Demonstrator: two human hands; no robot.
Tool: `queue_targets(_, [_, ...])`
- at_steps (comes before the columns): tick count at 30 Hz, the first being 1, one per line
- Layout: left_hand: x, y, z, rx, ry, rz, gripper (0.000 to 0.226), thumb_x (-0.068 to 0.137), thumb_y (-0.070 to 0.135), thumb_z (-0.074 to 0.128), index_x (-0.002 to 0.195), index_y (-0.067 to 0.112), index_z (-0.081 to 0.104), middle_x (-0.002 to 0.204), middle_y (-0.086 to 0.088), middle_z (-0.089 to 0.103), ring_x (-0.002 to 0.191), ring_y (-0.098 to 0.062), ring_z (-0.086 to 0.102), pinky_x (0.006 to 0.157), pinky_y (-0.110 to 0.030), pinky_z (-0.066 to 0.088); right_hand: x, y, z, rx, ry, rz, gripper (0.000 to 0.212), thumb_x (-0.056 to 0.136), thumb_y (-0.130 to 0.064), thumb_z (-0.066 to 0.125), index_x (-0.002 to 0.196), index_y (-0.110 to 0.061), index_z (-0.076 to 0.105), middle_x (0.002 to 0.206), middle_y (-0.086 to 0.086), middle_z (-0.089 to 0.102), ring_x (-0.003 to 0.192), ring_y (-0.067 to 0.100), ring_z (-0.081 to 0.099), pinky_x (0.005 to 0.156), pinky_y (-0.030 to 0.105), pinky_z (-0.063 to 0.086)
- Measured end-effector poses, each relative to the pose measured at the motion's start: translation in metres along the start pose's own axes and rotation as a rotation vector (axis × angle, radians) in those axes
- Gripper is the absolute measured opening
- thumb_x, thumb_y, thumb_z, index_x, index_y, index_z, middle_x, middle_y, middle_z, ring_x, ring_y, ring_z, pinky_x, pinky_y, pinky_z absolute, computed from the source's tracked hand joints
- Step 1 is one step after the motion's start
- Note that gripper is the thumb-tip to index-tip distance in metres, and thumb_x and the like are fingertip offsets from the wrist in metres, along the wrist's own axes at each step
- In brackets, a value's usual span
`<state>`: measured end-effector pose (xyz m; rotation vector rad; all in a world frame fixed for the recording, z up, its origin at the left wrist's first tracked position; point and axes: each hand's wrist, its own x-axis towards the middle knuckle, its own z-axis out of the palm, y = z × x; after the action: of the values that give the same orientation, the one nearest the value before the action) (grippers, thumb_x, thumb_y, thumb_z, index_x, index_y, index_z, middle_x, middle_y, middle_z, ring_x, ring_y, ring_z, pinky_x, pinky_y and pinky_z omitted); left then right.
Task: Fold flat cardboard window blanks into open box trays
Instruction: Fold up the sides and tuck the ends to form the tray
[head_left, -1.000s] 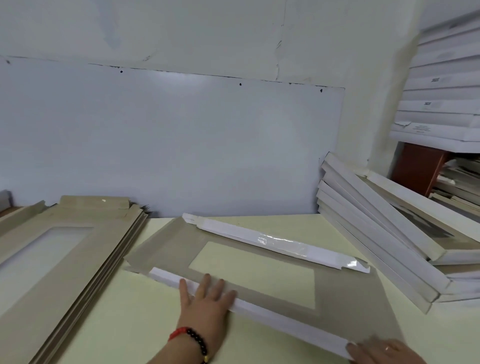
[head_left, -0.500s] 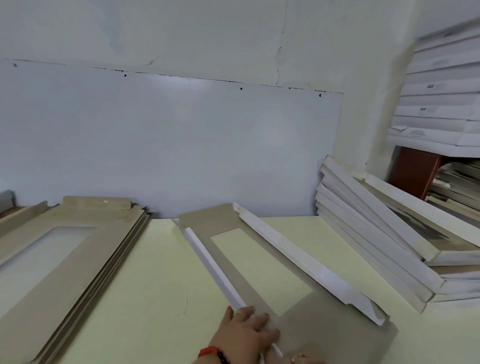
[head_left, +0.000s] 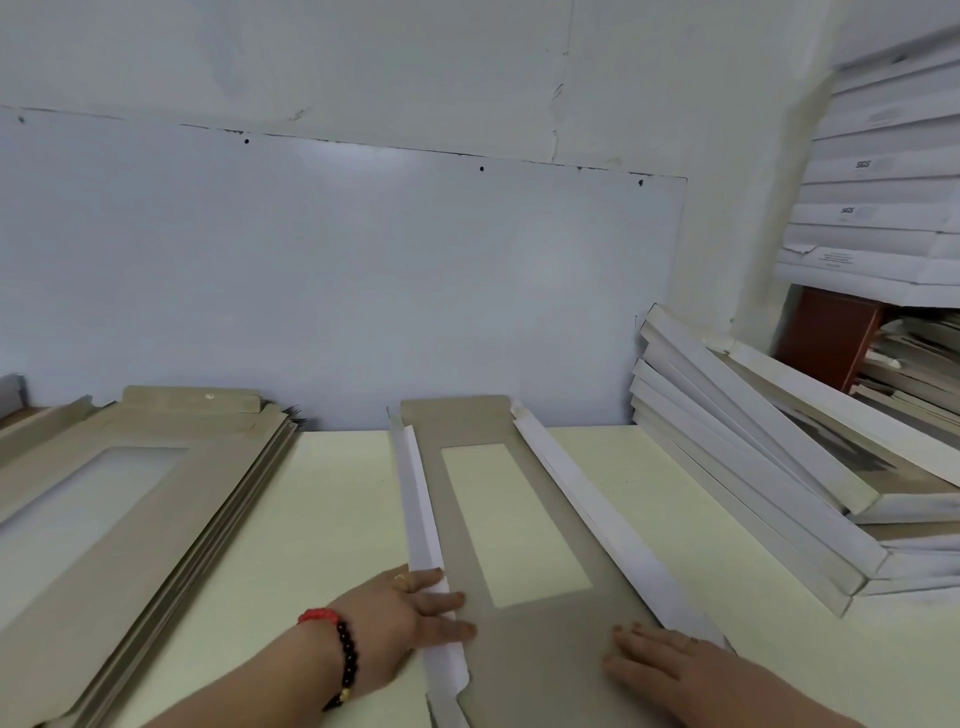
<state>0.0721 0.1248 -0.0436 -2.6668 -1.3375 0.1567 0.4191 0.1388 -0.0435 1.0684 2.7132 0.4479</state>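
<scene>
Risk: left side flap (head_left: 423, 525), only half raised, may spring back flat or crease off its score line if left hand (head_left: 400, 618) presses unevenly. Blank (head_left: 524, 670) could skid on table (head_left: 322, 519). Blank lies lengthwise between hands, near end under them. Left hand fingers extended, pressing flap; right hand (head_left: 670, 670) flat on grey panel, grasping nothing.

Table (head_left: 322, 519) w/ blank (head_left: 545, 649), blank stack (head_left: 135, 499), trays (head_left: 753, 467)
</scene>
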Motion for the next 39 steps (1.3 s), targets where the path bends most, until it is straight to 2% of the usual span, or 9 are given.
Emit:
queue_targets(3, [0.013, 0.010, -0.009, -0.085, -0.130, -0.149, 0.056, 0.092, 0.018, 0.045, 0.139, 0.048, 0.036, 0.153, 0.021, 0.027, 0.149, -0.021, -0.001, 0.114, -0.051, -0.015, 0.010, 0.000, -0.015, 0.216, -0.040, -0.017, 0.063, 0.060, -0.066, 0.066, 0.122, -0.062, 0.052, 0.128, -0.033, 0.054, 0.101, -0.012, 0.059, 0.073, 0.004, 0.046])
queue_targets(8, [0.038, 0.063, -0.030, -0.226, -0.152, -0.204, 0.038, 0.092, 0.029, 0.049, 0.129, 0.035, 0.056, 0.136, 0.008, 0.051, 0.140, -0.011, 0.027, 0.116, -0.042, -0.011, 0.025, 0.002, -0.020, 0.033, -0.019, -0.041, 0.066, 0.019, -0.046, 0.086, 0.084, -0.048, 0.074, 0.079, -0.025, 0.069, 0.046, -0.002, 0.056, 0.039, 0.010, 0.040])
queue_targets(10, [0.038, 0.077, -0.035, -0.085, -0.227, -0.166, 0.035, 0.096, 0.036, 0.043, 0.127, 0.026, 0.056, 0.135, 0.000, 0.052, 0.135, -0.021, 0.035, 0.117, -0.048, -0.004, 0.027, 0.001, -0.030, -0.003, -0.079, -0.064, 0.056, 0.035, -0.045, 0.084, 0.088, -0.050, 0.072, 0.086, -0.028, 0.069, 0.055, 0.000, 0.060, 0.047, 0.011, 0.044])
queue_targets(13, [0.027, 0.073, -0.039, 0.059, -0.292, -0.123, 0.034, 0.098, 0.022, 0.038, 0.129, 0.015, 0.052, 0.127, -0.012, 0.054, 0.130, -0.030, 0.041, 0.117, -0.051, -0.009, 0.027, 0.013, -0.023, 0.053, -0.061, -0.124, 0.053, 0.083, -0.022, 0.052, 0.132, -0.042, 0.048, 0.134, -0.020, 0.053, 0.110, 0.016, 0.057, 0.090, 0.025, 0.045])
queue_targets(15, [0.018, 0.066, -0.039, 0.087, -0.265, -0.134, 0.032, 0.095, 0.019, 0.040, 0.124, 0.008, 0.050, 0.118, -0.016, 0.059, 0.122, -0.033, 0.047, 0.117, -0.051, -0.006, 0.023, 0.021, -0.024, 0.127, -0.153, -0.084, 0.057, 0.083, -0.015, 0.042, 0.135, -0.038, 0.042, 0.141, -0.020, 0.045, 0.120, 0.015, 0.050, 0.099, 0.027, 0.037])
queue_targets(24, [-0.001, 0.066, -0.037, -0.102, -0.350, -0.432, 0.032, 0.088, 0.035, 0.042, 0.111, 0.018, 0.057, 0.114, -0.007, 0.062, 0.117, -0.028, 0.051, 0.110, -0.065, -0.005, 0.025, 0.031, -0.029, 0.299, -0.129, 0.071, 0.034, 0.086, -0.026, 0.042, 0.113, -0.037, 0.058, 0.096, -0.003, 0.066, 0.089, 0.016, 0.059, 0.074, 0.026, 0.043])
queue_targets(29, [-0.004, 0.060, -0.037, -0.360, -0.185, -0.650, 0.043, 0.087, 0.058, 0.037, 0.076, 0.023, 0.059, 0.089, 0.006, 0.064, 0.110, -0.016, 0.056, 0.116, -0.048, 0.006, 0.034, 0.027, -0.034, 0.349, -0.085, 0.096, 0.016, 0.092, -0.039, 0.045, 0.096, -0.028, 0.056, 0.070, -0.011, 0.047, 0.073, 0.012, 0.047, 0.059, 0.021, 0.034])
queue_targets(33, [-0.006, 0.054, -0.026, -0.469, -0.073, -0.757, 0.042, 0.085, 0.059, 0.037, 0.063, 0.025, 0.045, 0.070, 0.011, 0.050, 0.090, -0.015, 0.054, 0.097, -0.035, 0.035, 0.041, 0.028, -0.029, 0.602, -0.109, 0.220, 0.027, 0.089, -0.049, 0.053, 0.113, -0.039, 0.055, 0.089, -0.013, 0.060, 0.075, 0.002, 0.055, 0.063, 0.015, 0.040])
queue_targets(39, [0.000, 0.063, -0.023, -0.264, 0.014, -0.812, 0.031, 0.076, 0.053, 0.054, 0.095, 0.030, 0.048, 0.101, 0.007, 0.060, 0.106, -0.020, 0.057, 0.111, -0.048, 0.023, 0.060, 0.018, -0.020, 0.420, -0.076, 0.308, 0.051, 0.082, -0.068, 0.049, 0.122, -0.037, 0.045, 0.112, -0.015, 0.055, 0.099, 0.010, 0.055, 0.076, 0.027, 0.042])
